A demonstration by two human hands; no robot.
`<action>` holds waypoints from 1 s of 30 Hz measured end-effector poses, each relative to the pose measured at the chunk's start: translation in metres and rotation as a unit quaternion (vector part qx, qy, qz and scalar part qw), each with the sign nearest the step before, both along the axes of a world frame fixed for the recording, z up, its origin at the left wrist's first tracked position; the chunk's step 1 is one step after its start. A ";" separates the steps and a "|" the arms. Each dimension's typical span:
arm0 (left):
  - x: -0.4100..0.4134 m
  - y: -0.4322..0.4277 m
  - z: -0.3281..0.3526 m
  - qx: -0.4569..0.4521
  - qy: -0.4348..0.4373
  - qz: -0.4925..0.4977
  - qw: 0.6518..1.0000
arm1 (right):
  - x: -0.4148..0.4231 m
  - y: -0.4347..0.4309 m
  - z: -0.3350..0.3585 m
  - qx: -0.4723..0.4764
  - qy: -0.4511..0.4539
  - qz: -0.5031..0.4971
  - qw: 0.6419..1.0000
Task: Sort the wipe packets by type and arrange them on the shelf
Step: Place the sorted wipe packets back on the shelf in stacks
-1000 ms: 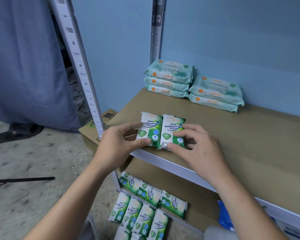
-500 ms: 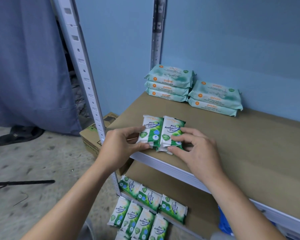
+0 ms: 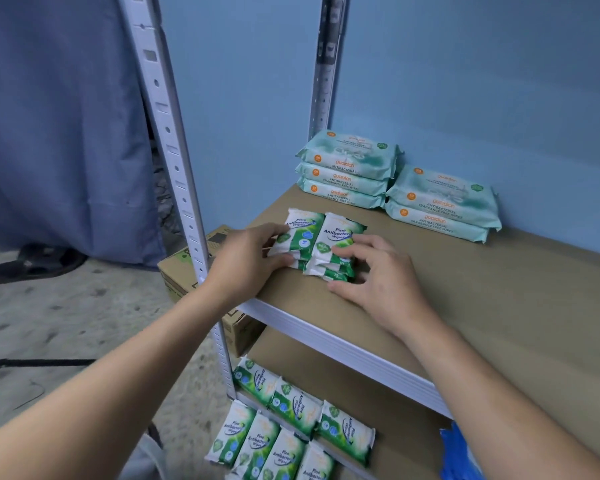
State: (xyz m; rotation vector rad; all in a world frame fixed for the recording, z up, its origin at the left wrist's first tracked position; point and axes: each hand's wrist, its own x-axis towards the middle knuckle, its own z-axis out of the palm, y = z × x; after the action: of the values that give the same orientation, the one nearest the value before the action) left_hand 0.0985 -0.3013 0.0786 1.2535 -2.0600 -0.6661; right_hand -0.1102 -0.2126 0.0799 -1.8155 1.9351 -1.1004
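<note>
The upper shelf board (image 3: pixel 499 306) is seen as a wide brown surface on a white metal rack. At its back, against the blue wall, two stacks of teal packets (image 3: pixel 347 168) are set side by side, three high on the left and two on the right. More green packets (image 3: pixel 291 431) are laid in rows on the lower tier. The pine packets (image 3: pixel 323 237) are placed near the front left corner of the upper board. They sit in two small piles touching each other, with long axes pointed away from the person toward the teal stacks and well apart from them. The piles are bracketed by both hands, the left hand (image 3: pixel 246 261) at the left pile and the right hand (image 3: pixel 381 278) at the right pile, each about equally near. The left pile is pinched, fingers on top and thumb at its near edge. The right pile is grasped by curled fingers over its near end, with the thumb splayed on the board beside it. Both palms are turned down, wrists low, forearms angled in from the near side. The step is judged as squaring up the piles. The lower layers look slightly fanned, so some slipping may be risked on release.
</note>
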 end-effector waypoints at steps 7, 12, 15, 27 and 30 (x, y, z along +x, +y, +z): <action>-0.021 -0.039 -0.007 -0.017 -0.025 0.050 0.998 | 0.000 -0.054 -0.006 -0.041 0.044 -0.027 0.998; -0.034 -0.066 -0.007 -0.019 -0.043 0.064 0.997 | 0.000 -0.083 -0.008 -0.045 0.067 -0.043 0.996; -0.039 -0.082 -0.005 -0.022 -0.061 0.054 0.996 | -0.001 -0.093 -0.010 -0.050 0.069 -0.051 0.995; -0.058 -0.107 -0.003 -0.020 -0.138 0.042 0.989 | -0.006 -0.109 -0.010 -0.030 0.082 -0.090 0.992; -0.053 -0.105 0.003 -0.015 -0.166 0.025 0.986 | -0.004 -0.109 -0.004 -0.001 0.103 -0.092 0.990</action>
State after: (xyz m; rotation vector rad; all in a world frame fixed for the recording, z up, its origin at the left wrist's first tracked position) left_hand 0.0453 -0.4067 0.0813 1.4759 -2.2846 -0.4227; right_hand -0.1147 -0.3217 0.0758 -1.8449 2.2597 -1.0018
